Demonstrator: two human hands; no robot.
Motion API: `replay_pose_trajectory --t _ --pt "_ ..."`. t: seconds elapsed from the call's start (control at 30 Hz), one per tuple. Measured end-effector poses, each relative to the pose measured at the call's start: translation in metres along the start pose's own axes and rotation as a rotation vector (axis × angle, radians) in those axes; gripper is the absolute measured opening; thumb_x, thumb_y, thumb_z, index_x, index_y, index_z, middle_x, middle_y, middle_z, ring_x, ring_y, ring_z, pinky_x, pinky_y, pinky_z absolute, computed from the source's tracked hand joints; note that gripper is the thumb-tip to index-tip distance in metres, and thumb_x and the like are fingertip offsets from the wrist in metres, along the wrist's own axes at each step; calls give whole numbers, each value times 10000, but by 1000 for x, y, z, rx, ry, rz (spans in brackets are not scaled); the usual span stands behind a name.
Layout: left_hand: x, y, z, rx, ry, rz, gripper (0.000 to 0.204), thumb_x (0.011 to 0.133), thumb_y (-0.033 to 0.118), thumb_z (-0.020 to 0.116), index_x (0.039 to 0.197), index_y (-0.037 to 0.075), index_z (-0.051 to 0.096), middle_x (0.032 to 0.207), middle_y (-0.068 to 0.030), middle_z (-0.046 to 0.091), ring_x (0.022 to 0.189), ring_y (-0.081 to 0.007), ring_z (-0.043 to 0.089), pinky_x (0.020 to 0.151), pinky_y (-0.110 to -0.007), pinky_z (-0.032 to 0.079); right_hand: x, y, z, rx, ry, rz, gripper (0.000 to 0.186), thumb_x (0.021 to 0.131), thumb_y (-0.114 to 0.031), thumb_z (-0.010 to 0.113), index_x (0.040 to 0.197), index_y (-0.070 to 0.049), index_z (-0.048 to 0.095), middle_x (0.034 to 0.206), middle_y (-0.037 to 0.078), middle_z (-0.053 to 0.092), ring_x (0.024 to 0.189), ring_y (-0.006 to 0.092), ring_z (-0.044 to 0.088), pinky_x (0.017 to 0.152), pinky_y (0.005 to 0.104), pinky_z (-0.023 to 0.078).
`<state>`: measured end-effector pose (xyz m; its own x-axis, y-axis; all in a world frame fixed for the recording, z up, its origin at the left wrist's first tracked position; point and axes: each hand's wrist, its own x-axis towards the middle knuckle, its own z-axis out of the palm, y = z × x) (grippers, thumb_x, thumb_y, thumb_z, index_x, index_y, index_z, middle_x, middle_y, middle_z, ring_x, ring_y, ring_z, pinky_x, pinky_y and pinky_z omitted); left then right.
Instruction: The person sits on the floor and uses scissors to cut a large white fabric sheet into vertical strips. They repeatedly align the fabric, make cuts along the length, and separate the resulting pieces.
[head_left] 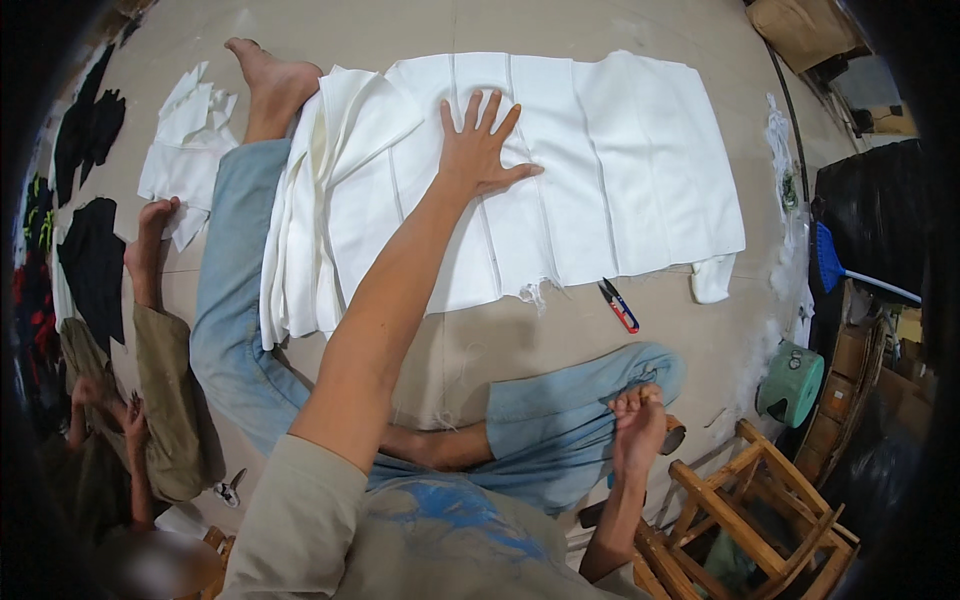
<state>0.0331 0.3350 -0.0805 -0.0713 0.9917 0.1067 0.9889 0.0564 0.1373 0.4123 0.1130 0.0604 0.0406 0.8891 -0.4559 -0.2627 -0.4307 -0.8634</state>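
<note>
White cloth [650, 165], left hand [476, 152] splayed flat on it, right hand [638, 438] curled, cannot tell if gripping

The cloth [650, 160] is grey-striped white, the snips [622, 309] red and dark, the trousers [235, 270] light blue.

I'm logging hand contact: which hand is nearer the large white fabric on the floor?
Left. The left hand lies spread, palm down, on the white fabric; the right hand is by the bent knee, apart from the fabric.

Beige tiled floor [350, 30] (faintly seamed), wooden furniture frame [730, 520] lower right, cardboard boxes [837, 395] behind.
</note>
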Motion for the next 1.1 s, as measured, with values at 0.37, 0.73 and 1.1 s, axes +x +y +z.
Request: replay_pose_trajectory --t 0.37,0.73,1.1 --pt "-2 -7 9 -32 18 67 1197 756 954 461 1646 177 273 1720 -153 175 1590 -383 108 1173 -774 33 181 9 199 -909 -141 -524 531 967 -403 713 1255 34 618 1185 194 674 1055 275 670 869 386 539" --pt "-3 -9 0 -72 -70 43 1330 654 1014 486 1654 173 240 1727 -158 137 1589 -412 69 1157 -794 19 272 8 216 -913 -309 -207 273 1017 -333 610 949 -84 697 1076 85 760 909 249 692 785 429 532" --pt "3 -3 -9 -39 -144 21 1354 647 1033 463 1666 185 189 1731 -157 122 1594 -401 50 1150 -800 19 237 45 222 246 -266 -139 183 1093 -228 540 973 -91 533 898 44 597 1048 208 601 969 358 418"
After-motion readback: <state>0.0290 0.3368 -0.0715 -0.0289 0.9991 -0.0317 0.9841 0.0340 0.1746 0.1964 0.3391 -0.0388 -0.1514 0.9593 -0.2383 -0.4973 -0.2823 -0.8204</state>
